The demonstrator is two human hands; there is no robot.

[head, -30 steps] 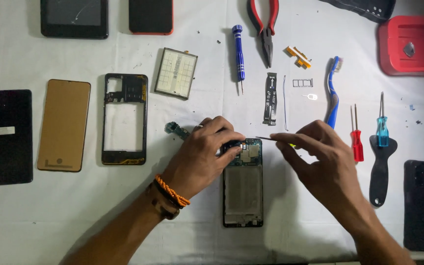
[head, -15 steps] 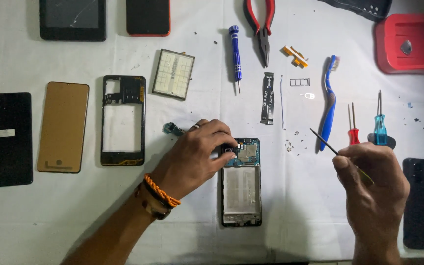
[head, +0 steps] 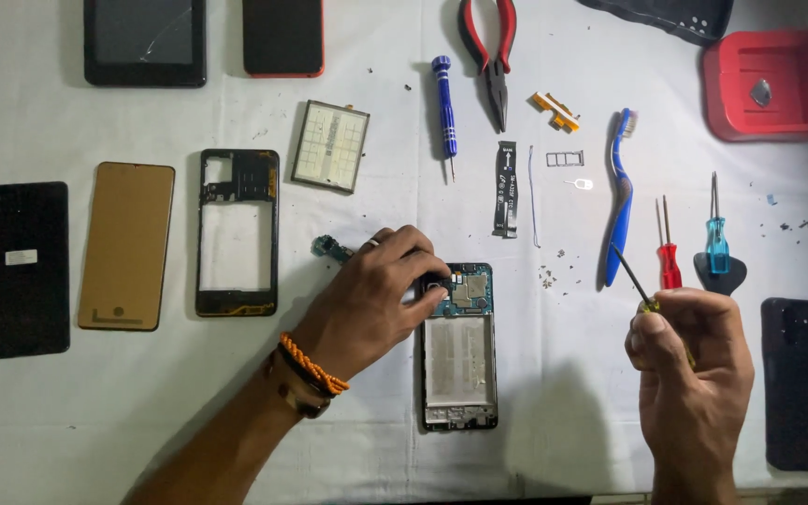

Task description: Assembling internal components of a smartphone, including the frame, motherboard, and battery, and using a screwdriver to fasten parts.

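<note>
An opened phone body lies on the white cloth, its green circuit board at the top end. My left hand, with an orange braided band on the wrist, rests on the phone's top left corner, fingertips on a small dark part of the board. My right hand is raised to the right of the phone and grips a thin screwdriver whose tip points up and left, away from the phone.
Around lie a black phone frame, a tan back cover, a dark panel, a battery, a blue screwdriver, pliers, a flex strip, a blue toothbrush, small red and blue screwdrivers, a red case, and a black phone.
My right hand has pulled the screwdriver off the phone's board and moved right and toward me. My left hand stays on the phone's top corner.
</note>
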